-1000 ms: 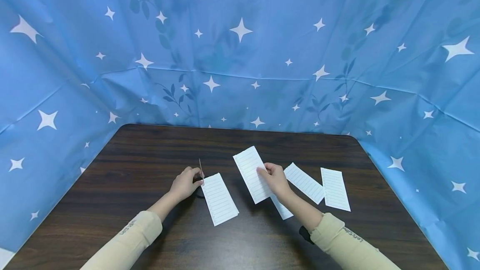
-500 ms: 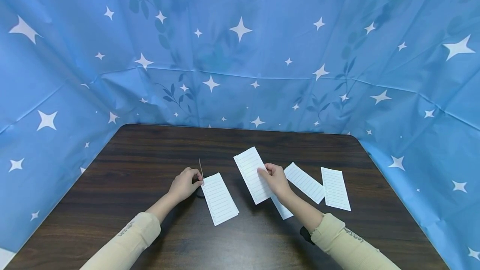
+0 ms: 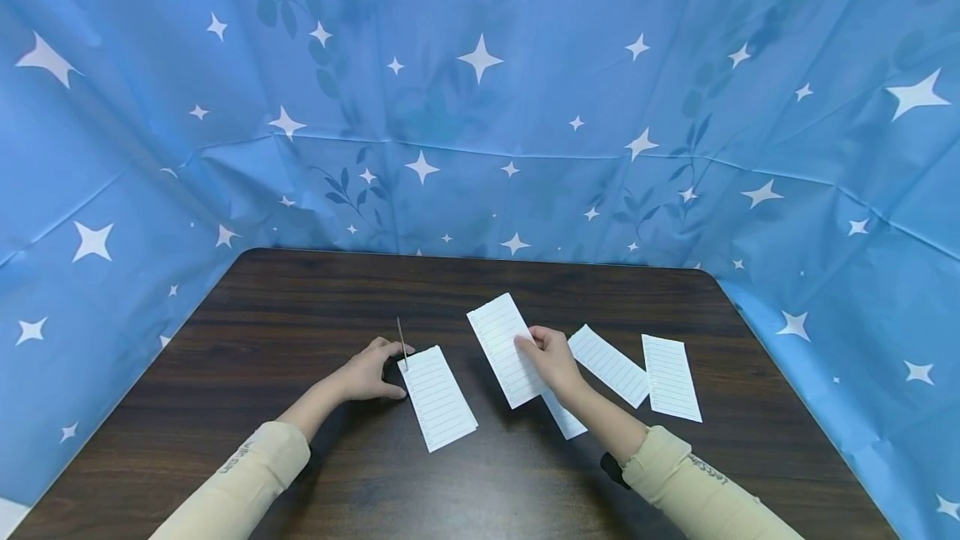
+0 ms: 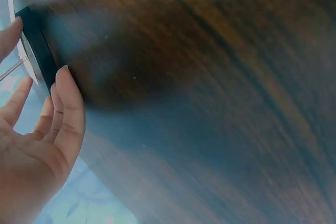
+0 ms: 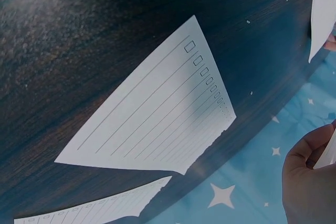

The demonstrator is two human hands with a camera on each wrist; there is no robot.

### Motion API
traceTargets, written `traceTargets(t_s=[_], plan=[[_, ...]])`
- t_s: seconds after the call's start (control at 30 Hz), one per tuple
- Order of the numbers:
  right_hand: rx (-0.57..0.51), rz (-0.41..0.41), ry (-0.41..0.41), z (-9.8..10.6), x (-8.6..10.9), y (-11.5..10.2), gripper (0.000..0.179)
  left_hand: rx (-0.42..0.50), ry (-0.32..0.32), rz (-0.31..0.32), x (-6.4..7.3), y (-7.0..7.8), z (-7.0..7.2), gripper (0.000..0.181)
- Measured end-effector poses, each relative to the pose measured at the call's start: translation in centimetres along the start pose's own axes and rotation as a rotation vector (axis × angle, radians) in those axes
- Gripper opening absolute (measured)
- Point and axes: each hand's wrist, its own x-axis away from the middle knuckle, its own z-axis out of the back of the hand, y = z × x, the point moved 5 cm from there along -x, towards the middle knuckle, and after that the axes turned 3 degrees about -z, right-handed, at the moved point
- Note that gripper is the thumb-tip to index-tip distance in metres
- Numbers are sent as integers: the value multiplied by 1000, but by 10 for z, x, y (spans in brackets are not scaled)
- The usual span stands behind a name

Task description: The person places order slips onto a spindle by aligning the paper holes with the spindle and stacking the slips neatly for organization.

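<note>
My left hand (image 3: 363, 373) holds a bill spike by its base, thumb on one side and fingers on the other. The upright spike (image 3: 401, 333) passes through the top corner of a lined white paper slip (image 3: 438, 402); another slip's edge shows beneath. In the left wrist view, fingers of the left hand (image 4: 37, 156) lie along the rim of the dark base (image 4: 38, 45), and the thin rod (image 4: 10, 70) shows at the left. My right hand (image 3: 553, 361) pinches another lined paper slip (image 3: 497, 340) by its right edge, above the table.
A slip (image 3: 565, 419) lies partly hidden beneath the right hand. Two more slips lie to the right, one slanted (image 3: 609, 365) and one straighter (image 3: 671, 377). Behind the dark wooden table (image 3: 315, 290) hangs a blue starry cloth (image 3: 450, 107).
My left hand has let go of the slip's corner by the spike and spread down round the base, its thumb moving nearer the front. My right hand and its slip stay put.
</note>
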Motion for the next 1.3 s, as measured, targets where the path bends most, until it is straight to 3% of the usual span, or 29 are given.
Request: traceTargets(t_s=[0.2, 0.63, 1.0, 1.2, 1.3], plan=[[6, -4, 1, 0, 0, 0, 18, -42, 1, 21, -1, 0, -3, 73], [16, -4, -1, -1, 1, -1, 20, -82, 24, 63, -1, -1, -5, 73], [-19, 1, -29, -7, 3, -8, 20, -71, 55, 17, 3, -2, 1, 58], [-88, 119, -67, -12, 7, -19, 21, -40, 76, 6, 8, -4, 5, 50], [-102, 126, -78, -17, 7, -22, 21, -7, 95, -3, 10, -5, 8, 45]])
